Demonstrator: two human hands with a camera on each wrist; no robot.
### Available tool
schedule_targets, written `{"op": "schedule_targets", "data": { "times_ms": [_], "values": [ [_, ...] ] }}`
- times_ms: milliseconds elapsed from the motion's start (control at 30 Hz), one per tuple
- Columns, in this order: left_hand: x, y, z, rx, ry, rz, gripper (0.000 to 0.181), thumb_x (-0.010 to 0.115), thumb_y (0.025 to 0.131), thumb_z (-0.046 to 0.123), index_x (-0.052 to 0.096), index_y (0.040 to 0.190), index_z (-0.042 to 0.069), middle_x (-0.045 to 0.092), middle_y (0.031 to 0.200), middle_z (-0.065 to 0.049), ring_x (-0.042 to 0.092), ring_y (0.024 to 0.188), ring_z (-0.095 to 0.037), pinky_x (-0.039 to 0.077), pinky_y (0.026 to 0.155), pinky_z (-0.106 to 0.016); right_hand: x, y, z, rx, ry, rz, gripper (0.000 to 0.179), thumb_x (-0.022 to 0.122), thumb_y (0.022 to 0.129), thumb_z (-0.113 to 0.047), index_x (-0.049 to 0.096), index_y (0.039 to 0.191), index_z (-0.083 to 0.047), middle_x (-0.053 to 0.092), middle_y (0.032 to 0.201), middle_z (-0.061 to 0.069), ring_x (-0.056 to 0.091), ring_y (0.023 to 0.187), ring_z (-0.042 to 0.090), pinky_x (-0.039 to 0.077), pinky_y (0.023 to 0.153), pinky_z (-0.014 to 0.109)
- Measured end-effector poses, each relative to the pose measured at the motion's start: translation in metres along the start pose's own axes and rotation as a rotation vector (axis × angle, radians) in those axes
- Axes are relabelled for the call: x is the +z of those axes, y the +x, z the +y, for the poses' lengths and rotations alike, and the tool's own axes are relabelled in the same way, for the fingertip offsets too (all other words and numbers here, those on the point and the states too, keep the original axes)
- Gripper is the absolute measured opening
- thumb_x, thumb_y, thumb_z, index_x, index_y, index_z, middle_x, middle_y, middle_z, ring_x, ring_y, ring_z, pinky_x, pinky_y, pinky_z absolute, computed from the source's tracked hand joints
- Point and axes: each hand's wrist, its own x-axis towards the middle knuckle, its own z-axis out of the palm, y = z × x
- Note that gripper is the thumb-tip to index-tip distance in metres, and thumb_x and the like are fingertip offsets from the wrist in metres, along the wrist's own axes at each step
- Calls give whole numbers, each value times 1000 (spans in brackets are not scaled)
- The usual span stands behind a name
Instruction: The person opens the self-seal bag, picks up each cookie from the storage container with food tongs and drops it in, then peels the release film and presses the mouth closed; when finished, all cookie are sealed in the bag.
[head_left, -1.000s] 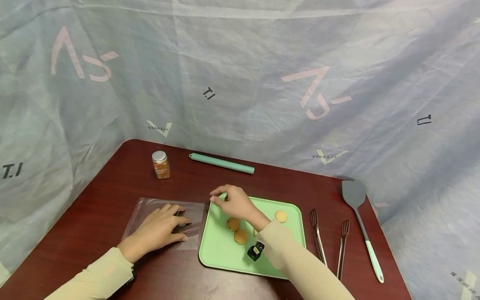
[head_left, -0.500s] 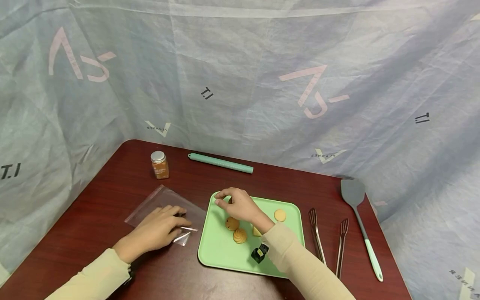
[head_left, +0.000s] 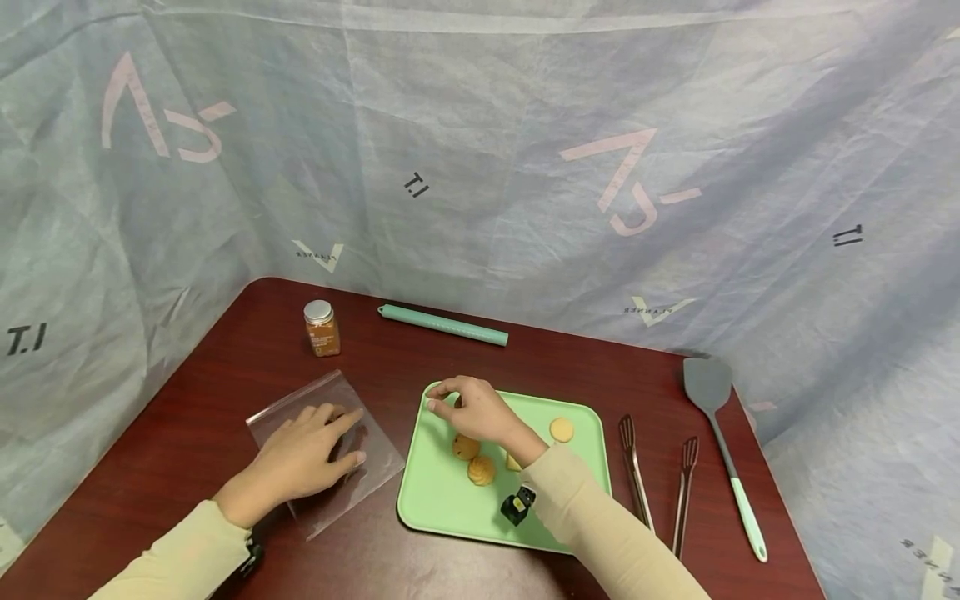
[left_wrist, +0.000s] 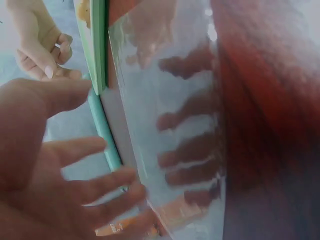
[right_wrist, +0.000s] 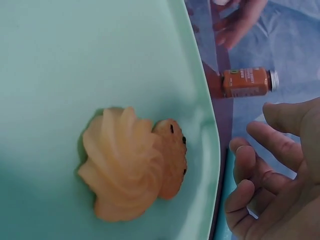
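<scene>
A clear plastic bag [head_left: 356, 467] lies flat on the table, turned at an angle. Over it is my left hand [head_left: 300, 454], fingers spread and holding nothing. In the left wrist view a gap shows between the fingers and the bag [left_wrist: 165, 95], whose surface mirrors them. My right hand [head_left: 480, 410] hovers above the far left corner of the green tray [head_left: 442, 508], its fingers loosely bent around nothing. On the tray lie a swirled cookie [right_wrist: 122, 165], a round cookie with dark specks [right_wrist: 171, 157] and a plain round cookie [head_left: 561, 430]. A yellow piece is partly hidden by the right wrist.
Behind the bag stands a spice jar [head_left: 322, 328] with a silver lid. A green rod [head_left: 442, 325] lies along the back edge. Two metal forks or tongs, one left [head_left: 635, 471] and one right [head_left: 686, 492], lie right of the tray, beside a grey spatula [head_left: 708, 387].
The bag has turned on the table and now lies angled, flatter than half a second ago. My left hand has lifted its fingers off it and spread them. The right hand has barely moved.
</scene>
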Motion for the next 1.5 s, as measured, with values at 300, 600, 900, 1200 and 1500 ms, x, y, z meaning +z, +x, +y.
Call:
{"op": "schedule_targets", "data": {
  "times_ms": [300,600,900,1200,1500],
  "values": [
    [-3,0,-4,27,-28,57,17,75,93,39,66,84,28,61,92,7,64,93,-22,43,95,-59,-4,-4,-6,20,-5,-13,26,62,104,-27,73,122,-12,69,116,-5,54,60,11,44,60,29],
    [-2,-5,-16,-107,36,53,36,73,95,21,67,127,5,58,125,-21,54,114,-44,49,83,-60,-4,-4,-7,0,12,-24,28,63,103,-29,73,123,-11,68,115,-4,56,63,11,46,62,30],
    [-22,-21,-58,-64,48,-131,52,81,88,18,63,136,9,48,140,-30,46,124,-52,50,80,-59,-12,-8,-4,12,-4,-54,28,62,104,-27,71,125,-12,68,115,-6,53,57,10,44,60,29],
    [-7,-7,-43,-3,58,-113,68,79,87,46,61,141,10,46,143,-30,45,126,-50,48,85,-62,-10,-7,-7,-10,-12,-57,27,64,103,-26,73,124,-10,69,113,-5,62,69,13,49,69,29],
    [6,15,-4,89,148,27,58,75,88,54,71,128,12,57,127,-17,54,115,-37,49,85,-59,-6,-8,-14,-41,-60,-97,28,64,103,-26,72,125,-11,71,118,1,54,53,10,46,62,28]
  ]
}}
